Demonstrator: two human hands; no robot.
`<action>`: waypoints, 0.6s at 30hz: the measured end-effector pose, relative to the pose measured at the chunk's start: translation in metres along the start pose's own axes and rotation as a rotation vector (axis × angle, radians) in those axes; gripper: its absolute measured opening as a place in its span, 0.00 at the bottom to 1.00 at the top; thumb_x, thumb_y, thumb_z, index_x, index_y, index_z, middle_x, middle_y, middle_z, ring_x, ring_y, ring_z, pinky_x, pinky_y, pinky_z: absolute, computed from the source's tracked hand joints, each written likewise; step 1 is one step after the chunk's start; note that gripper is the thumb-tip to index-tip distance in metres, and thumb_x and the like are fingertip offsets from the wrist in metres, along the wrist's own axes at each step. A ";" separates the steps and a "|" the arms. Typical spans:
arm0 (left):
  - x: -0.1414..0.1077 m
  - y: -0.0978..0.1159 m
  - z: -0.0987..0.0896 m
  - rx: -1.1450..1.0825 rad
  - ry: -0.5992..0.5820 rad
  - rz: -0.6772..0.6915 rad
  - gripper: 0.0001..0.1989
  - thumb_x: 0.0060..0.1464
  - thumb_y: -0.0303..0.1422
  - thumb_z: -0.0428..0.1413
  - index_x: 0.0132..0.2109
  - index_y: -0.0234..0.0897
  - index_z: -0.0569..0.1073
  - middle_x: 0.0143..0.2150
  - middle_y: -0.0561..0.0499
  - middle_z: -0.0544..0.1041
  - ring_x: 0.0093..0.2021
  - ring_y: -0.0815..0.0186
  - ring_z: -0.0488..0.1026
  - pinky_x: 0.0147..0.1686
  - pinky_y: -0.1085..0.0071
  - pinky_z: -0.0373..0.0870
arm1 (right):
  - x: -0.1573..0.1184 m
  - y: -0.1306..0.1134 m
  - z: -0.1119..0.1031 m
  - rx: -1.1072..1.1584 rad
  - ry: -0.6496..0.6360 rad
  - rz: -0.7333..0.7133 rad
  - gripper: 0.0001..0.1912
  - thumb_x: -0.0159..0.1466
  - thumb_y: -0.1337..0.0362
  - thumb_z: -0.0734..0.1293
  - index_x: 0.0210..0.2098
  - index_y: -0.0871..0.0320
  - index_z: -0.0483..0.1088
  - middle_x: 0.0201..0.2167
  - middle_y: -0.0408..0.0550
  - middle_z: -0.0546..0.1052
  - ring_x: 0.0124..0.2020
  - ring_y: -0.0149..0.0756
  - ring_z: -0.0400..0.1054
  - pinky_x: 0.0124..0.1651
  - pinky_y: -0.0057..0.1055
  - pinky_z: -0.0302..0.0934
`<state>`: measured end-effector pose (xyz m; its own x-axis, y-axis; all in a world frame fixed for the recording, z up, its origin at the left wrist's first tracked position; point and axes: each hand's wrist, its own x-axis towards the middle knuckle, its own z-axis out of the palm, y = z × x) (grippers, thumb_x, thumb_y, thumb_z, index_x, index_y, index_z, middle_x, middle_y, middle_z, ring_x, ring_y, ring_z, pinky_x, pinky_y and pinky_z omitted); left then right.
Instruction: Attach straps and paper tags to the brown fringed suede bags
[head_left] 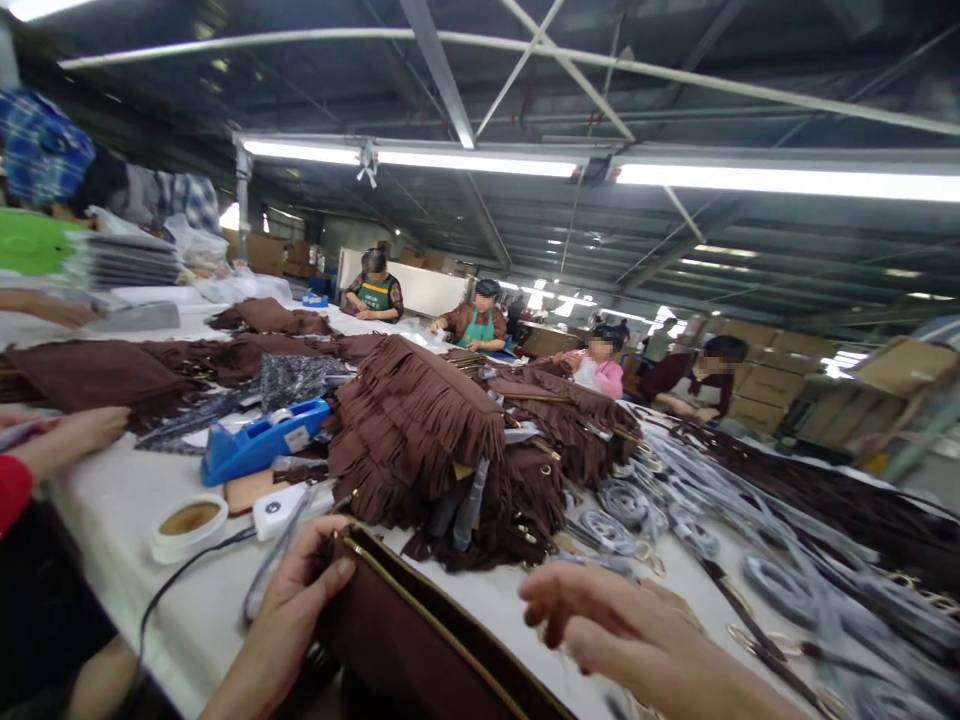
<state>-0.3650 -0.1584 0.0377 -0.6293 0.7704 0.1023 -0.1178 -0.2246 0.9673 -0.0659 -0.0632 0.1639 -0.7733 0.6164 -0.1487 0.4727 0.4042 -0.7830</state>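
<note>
My left hand (296, 590) grips the near corner of a brown bag (420, 650) with a gold zipper along its top edge, at the front of the white table (112, 510). My right hand (622, 625) hovers blurred just right of that bag, fingers curled loosely, holding nothing that I can make out. A heap of brown fringed bags (420, 430) lies right behind both hands. A white handheld tool with a black cord (281, 508) rests beside my left hand.
A blue tape dispenser (259, 440) and a roll of tape (187, 525) sit to the left. Wrapped straps with metal clasps (712, 500) cover the right side. Another person's hand (71, 435) reaches in from the left. Several people work at the far end. Cardboard boxes (892, 385) stand at right.
</note>
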 end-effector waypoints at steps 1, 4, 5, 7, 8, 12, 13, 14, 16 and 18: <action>0.000 0.000 0.001 0.056 -0.008 0.022 0.19 0.44 0.43 0.63 0.43 0.41 0.73 0.39 0.53 0.77 0.44 0.55 0.73 0.42 0.66 0.69 | 0.008 -0.008 0.010 -0.117 -0.022 0.020 0.19 0.63 0.55 0.64 0.50 0.54 0.72 0.45 0.49 0.78 0.44 0.39 0.70 0.43 0.30 0.63; -0.004 0.002 -0.003 0.343 -0.041 0.218 0.18 0.53 0.43 0.56 0.48 0.42 0.74 0.47 0.48 0.77 0.51 0.52 0.72 0.52 0.58 0.68 | 0.026 -0.021 0.035 -0.475 -0.066 0.001 0.10 0.64 0.59 0.63 0.36 0.56 0.75 0.37 0.48 0.79 0.39 0.39 0.71 0.39 0.29 0.60; -0.008 0.004 -0.005 0.489 -0.011 0.336 0.19 0.54 0.42 0.55 0.52 0.43 0.73 0.51 0.46 0.75 0.53 0.50 0.70 0.55 0.54 0.65 | 0.029 -0.019 0.041 -0.567 -0.062 -0.037 0.11 0.65 0.60 0.62 0.32 0.56 0.73 0.35 0.48 0.79 0.37 0.38 0.71 0.38 0.29 0.59; -0.019 0.011 -0.004 0.817 0.099 0.600 0.24 0.55 0.37 0.54 0.59 0.43 0.70 0.61 0.41 0.67 0.59 0.44 0.64 0.58 0.46 0.59 | 0.033 -0.012 0.049 -0.678 -0.032 -0.122 0.14 0.68 0.61 0.59 0.29 0.56 0.70 0.32 0.48 0.79 0.34 0.37 0.71 0.35 0.28 0.57; -0.026 0.015 -0.002 0.964 0.138 0.726 0.26 0.54 0.34 0.54 0.61 0.44 0.68 0.65 0.40 0.62 0.61 0.43 0.61 0.58 0.44 0.58 | 0.034 -0.008 0.051 -0.695 -0.015 -0.160 0.14 0.68 0.62 0.58 0.29 0.56 0.69 0.31 0.47 0.78 0.32 0.36 0.71 0.34 0.28 0.55; -0.047 0.035 0.020 1.222 -0.119 1.141 0.22 0.56 0.23 0.50 0.56 0.46 0.73 0.66 0.46 0.64 0.61 0.53 0.61 0.61 0.56 0.56 | 0.038 -0.005 0.051 -0.646 0.148 -0.305 0.15 0.70 0.64 0.56 0.28 0.55 0.65 0.28 0.43 0.76 0.28 0.32 0.68 0.31 0.26 0.54; -0.049 0.038 0.025 1.209 -0.180 1.207 0.19 0.57 0.23 0.50 0.51 0.45 0.75 0.63 0.47 0.68 0.60 0.57 0.63 0.62 0.59 0.55 | 0.039 -0.008 0.047 -0.651 0.204 -0.343 0.15 0.70 0.65 0.56 0.28 0.55 0.65 0.27 0.42 0.75 0.27 0.32 0.68 0.31 0.26 0.54; -0.050 0.038 0.029 1.180 -0.202 1.252 0.16 0.58 0.23 0.49 0.46 0.44 0.76 0.60 0.48 0.71 0.59 0.59 0.64 0.63 0.60 0.53 | 0.041 -0.013 0.043 -0.667 0.264 -0.373 0.15 0.71 0.65 0.56 0.27 0.55 0.64 0.26 0.42 0.74 0.26 0.32 0.67 0.30 0.27 0.53; -0.050 0.034 0.030 1.107 -0.150 1.289 0.13 0.60 0.23 0.48 0.38 0.43 0.76 0.56 0.49 0.74 0.57 0.61 0.66 0.64 0.60 0.52 | 0.045 -0.022 0.031 -0.706 0.396 -0.415 0.16 0.71 0.66 0.55 0.27 0.55 0.63 0.26 0.42 0.72 0.25 0.32 0.66 0.29 0.27 0.52; -0.053 0.021 0.023 1.075 -0.081 1.314 0.16 0.61 0.23 0.45 0.34 0.43 0.75 0.53 0.50 0.77 0.55 0.62 0.68 0.62 0.61 0.53 | 0.047 -0.029 0.021 -0.733 0.539 -0.437 0.16 0.72 0.65 0.55 0.28 0.55 0.63 0.26 0.42 0.71 0.25 0.32 0.66 0.28 0.27 0.53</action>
<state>-0.3167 -0.1899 0.0580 0.1705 0.4419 0.8807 0.9686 -0.2394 -0.0674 -0.1252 -0.0599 0.1666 -0.7322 0.4649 0.4978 0.4769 0.8717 -0.1125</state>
